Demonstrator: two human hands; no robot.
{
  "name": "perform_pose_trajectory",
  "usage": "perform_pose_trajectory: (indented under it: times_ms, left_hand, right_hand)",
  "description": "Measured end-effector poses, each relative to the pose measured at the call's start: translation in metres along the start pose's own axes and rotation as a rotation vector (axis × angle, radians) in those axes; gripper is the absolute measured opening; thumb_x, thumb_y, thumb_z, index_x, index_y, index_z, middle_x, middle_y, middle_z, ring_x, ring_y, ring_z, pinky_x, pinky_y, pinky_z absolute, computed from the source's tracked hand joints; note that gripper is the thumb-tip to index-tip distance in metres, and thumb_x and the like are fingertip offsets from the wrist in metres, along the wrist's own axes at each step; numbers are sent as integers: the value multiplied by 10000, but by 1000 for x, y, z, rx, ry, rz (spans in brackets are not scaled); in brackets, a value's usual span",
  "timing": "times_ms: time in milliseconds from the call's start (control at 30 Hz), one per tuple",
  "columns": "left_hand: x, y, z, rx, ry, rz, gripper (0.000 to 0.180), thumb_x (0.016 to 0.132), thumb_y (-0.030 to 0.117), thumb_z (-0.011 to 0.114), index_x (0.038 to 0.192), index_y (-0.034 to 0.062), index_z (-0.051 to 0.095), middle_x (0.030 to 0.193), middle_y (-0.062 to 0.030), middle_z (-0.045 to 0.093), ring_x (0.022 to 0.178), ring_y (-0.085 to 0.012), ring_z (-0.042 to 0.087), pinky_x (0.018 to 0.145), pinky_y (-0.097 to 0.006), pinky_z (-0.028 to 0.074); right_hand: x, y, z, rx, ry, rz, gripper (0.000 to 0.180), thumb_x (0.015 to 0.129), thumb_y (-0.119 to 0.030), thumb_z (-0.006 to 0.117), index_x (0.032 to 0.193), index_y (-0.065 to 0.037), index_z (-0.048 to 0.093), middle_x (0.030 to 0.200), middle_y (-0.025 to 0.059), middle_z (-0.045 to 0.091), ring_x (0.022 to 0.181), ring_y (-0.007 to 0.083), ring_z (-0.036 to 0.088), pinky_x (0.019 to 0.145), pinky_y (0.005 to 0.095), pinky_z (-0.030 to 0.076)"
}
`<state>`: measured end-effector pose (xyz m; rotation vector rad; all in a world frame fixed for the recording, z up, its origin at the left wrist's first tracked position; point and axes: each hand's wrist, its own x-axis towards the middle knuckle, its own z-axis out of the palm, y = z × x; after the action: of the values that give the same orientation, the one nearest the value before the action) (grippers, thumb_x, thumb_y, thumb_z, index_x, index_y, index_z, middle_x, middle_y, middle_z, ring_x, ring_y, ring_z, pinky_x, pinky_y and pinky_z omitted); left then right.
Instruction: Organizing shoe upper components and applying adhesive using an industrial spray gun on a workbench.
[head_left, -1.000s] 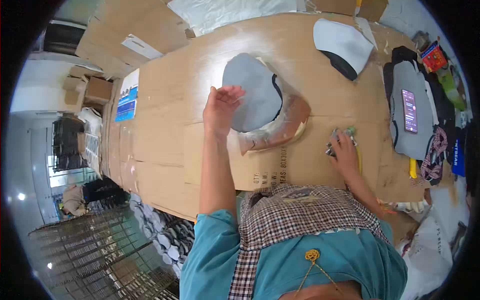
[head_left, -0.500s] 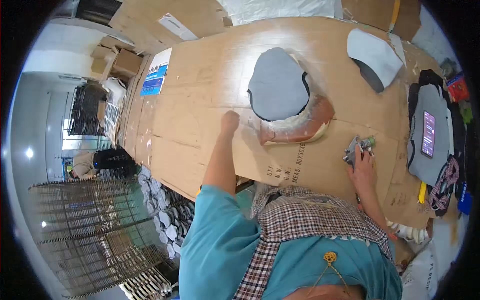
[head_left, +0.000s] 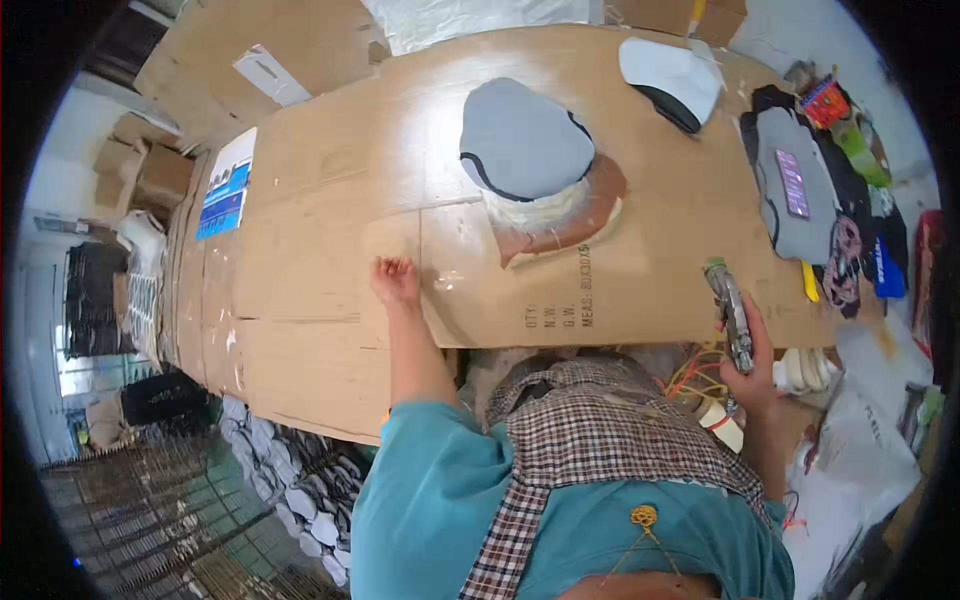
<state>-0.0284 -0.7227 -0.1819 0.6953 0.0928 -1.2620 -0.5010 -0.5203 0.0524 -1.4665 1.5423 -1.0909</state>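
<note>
My right hand (head_left: 757, 358) is closed around a silver metal spray gun (head_left: 735, 315) with a green-stained end, held up at the table's near right edge. My left hand (head_left: 395, 282) hovers over or rests on the cardboard, left of centre. Its fingers are curled in and nothing shows in them. Beyond the hands lies a rounded grey pad (head_left: 528, 140) with black edging, face up. It sits on a reddish-brown curved piece (head_left: 607, 190) with whitish residue, which sticks out from under its near right side.
A white and black shaped piece (head_left: 672, 78) lies at the far right. Near the right edge, a phone (head_left: 791, 183) rests on grey pads (head_left: 797, 228). A blue and white printed sheet (head_left: 226, 190) lies left. Stacked grey pieces (head_left: 280, 460) and wire racks (head_left: 150, 500) stand below left.
My right hand has lifted the spray gun off the table area and drawn it nearer my body, turning it upright. My left hand has moved slightly nearer and rolled over. The view has shifted right.
</note>
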Motion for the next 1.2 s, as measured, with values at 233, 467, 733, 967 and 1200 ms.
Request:
perform_pose_trajectory:
  times_ms: [233, 467, 733, 967, 1200]
  left_hand:
    - [-72, 38, -39, 417, 272, 3, 353, 861, 278, 454, 573, 97, 361, 492, -21, 359, 488, -172, 447, 440, -268, 366]
    - [-80, 66, -53, 501, 174, 32, 361, 870, 344, 409, 610, 94, 404, 544, -41, 452, 516, -172, 487, 466, -249, 391]
    - [-77, 69, -73, 583, 236, -16, 184, 837, 224, 464, 909, 57, 495, 710, -54, 502, 527, -155, 489, 468, -254, 404]
    - [-71, 59, -82, 558, 209, 4, 162, 835, 150, 461, 963, 53, 486, 683, -56, 508, 504, -141, 489, 413, -227, 401]
    - [-73, 99, -118, 515, 309, 76, 150, 819, 170, 497, 922, 62, 514, 664, -50, 512, 508, -135, 491, 414, -223, 393]
  right_hand:
    - [-61, -70, 32, 222, -6, 166, 466, 765, -123, 569, 1174, 19, 398, 917, 85, 556, 837, 130, 545, 742, 269, 444]
    - [-101, -111, 60, 258, 127, 162, 521, 737, -87, 599, 1193, 27, 375, 837, 72, 543, 700, 114, 535, 678, 240, 464]
    - [-118, -155, 79, 80, 39, 166, 530, 721, -60, 607, 1192, 35, 381, 882, 66, 543, 760, 109, 514, 685, 236, 434]
    - [-94, -191, 116, -286, -61, 51, 506, 700, -51, 590, 1171, 15, 418, 830, 71, 559, 730, 111, 527, 670, 237, 421]
    - [-64, -208, 121, -355, -188, -55, 496, 718, -31, 576, 1187, 1, 416, 860, 62, 577, 728, 99, 530, 674, 237, 423]
